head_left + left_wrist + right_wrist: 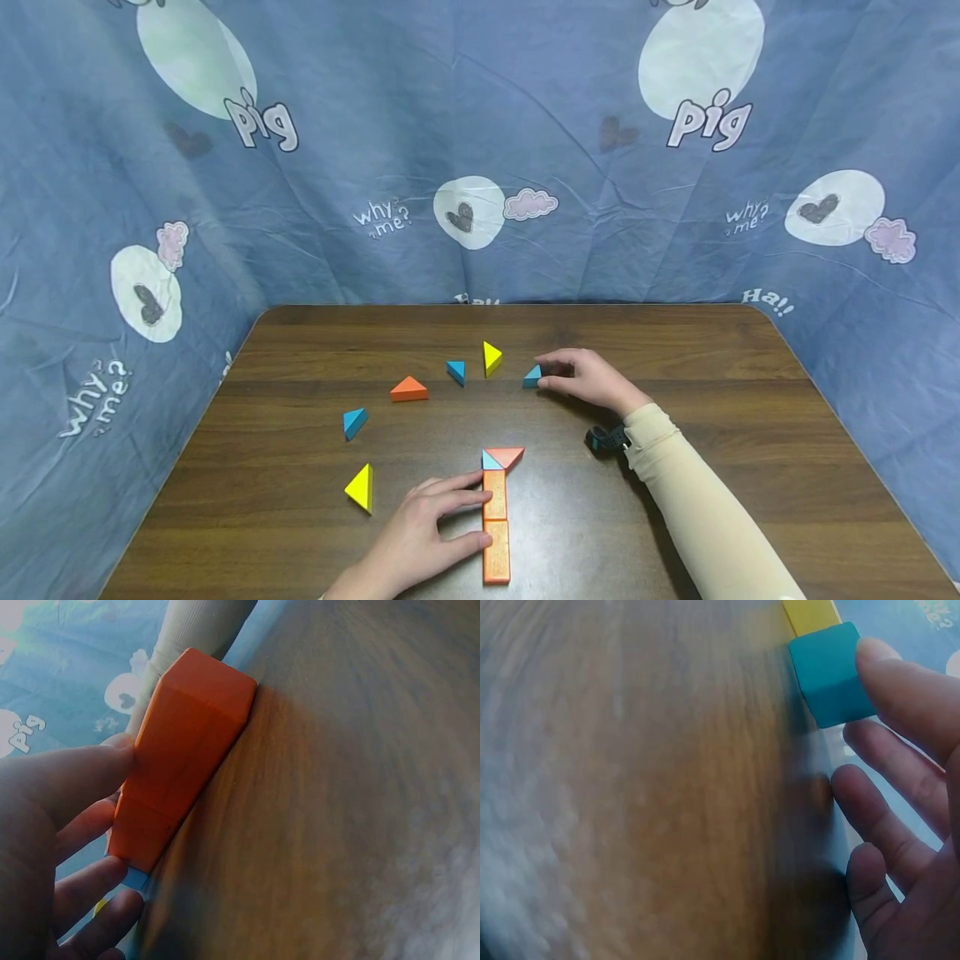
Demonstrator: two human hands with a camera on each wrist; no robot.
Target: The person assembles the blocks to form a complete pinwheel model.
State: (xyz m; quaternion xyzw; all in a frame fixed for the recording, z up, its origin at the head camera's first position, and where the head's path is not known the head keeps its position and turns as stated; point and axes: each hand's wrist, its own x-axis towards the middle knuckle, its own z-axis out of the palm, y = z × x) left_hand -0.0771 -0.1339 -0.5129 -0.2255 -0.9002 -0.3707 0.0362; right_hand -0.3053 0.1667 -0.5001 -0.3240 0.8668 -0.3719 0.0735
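Note:
In the head view my left hand [427, 525] rests its fingertips and thumb along the left side of two orange rectangular blocks [496, 552] laid end to end. At their far end sit a small light-blue triangular block [491, 461] and a red-orange triangular block [507, 456]. The left wrist view shows the orange blocks [180, 742] close, with the thumb against their side. Farther back, my right hand [588, 379] pinches a blue triangular block [532, 377] between thumb and index finger. Its square blue face [832, 675] shows in the right wrist view, the other fingers loosely bent below.
Around the left and back of the wooden table [712, 350] lie yellow triangular blocks [491, 358] [360, 489], blue ones [457, 372] [355, 422] and an orange one [409, 389]. A black strap device [606, 439] is at the right wrist. Blue printed cloth [540, 267] hangs behind.

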